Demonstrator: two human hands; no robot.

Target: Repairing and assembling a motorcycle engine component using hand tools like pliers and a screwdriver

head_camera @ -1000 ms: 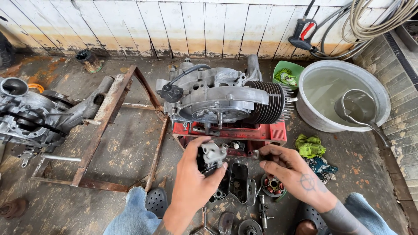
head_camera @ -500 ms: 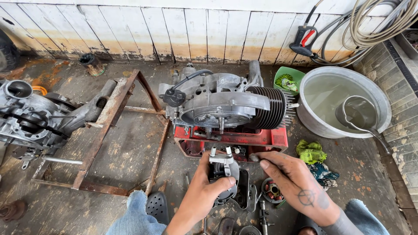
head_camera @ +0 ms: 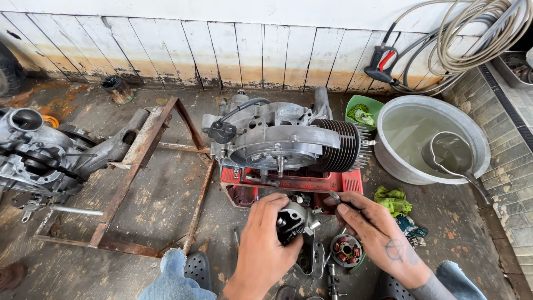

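Standing over this guy on the shop floor rn. The small metal part (head_camera: 293,219) (carb-looking casting w/ a spring and screws) sits right between his hands, low center of the head view, just in front of the red stand (head_camera: 338,183) that carries the grey engine (head_camera: 288,139). Left hand (head_camera: 266,239) is clamped round the part from the left/underside, fingers wrapped, thumb up top, so that's the hand doing the holding. Right hand (head_camera: 377,233) comes in from the right, palm down, fingertips pinching a thin metal bit (head_camera: 333,195) at the part's upper right edge; can't tell if it's a tool or a lever tbh. Hands are close together, nearly touching across the part. Its long axis is hard to read, too covered. Stator w/ copper coils (head_camera: 345,250) lies on the floor just under the right hand. Water basin (head_camera: 405,166) is well off to the right.
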